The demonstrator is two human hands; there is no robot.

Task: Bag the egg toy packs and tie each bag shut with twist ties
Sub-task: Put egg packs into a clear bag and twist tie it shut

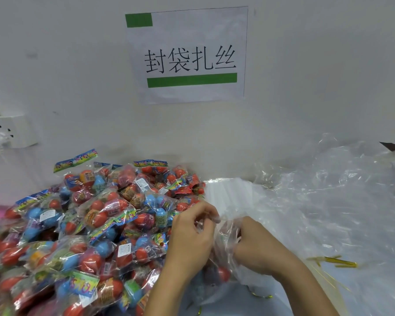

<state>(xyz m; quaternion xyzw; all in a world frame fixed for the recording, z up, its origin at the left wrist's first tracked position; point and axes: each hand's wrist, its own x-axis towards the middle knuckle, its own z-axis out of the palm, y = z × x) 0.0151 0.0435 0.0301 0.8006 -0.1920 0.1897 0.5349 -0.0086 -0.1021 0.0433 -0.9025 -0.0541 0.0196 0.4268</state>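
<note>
A big heap of egg toy packs (84,226), red and blue eggs in printed clear wrappers, covers the left half of the table. In front of me a clear plastic bag (224,258) holds egg toys. My left hand (189,238) pinches the bag's gathered neck from the left, fingers curled. Beside it, my right hand (258,245) grips the neck from the right. Something thin shows at my left fingertips; I cannot tell if it is a twist tie. Gold twist ties (338,262) lie loose on the table to the right.
A stack of empty clear bags (317,201) spreads over the right side of the table. A white wall with a paper sign (187,55) stands close behind. A wall socket (7,133) is at far left. More gold ties (260,296) lie near the front.
</note>
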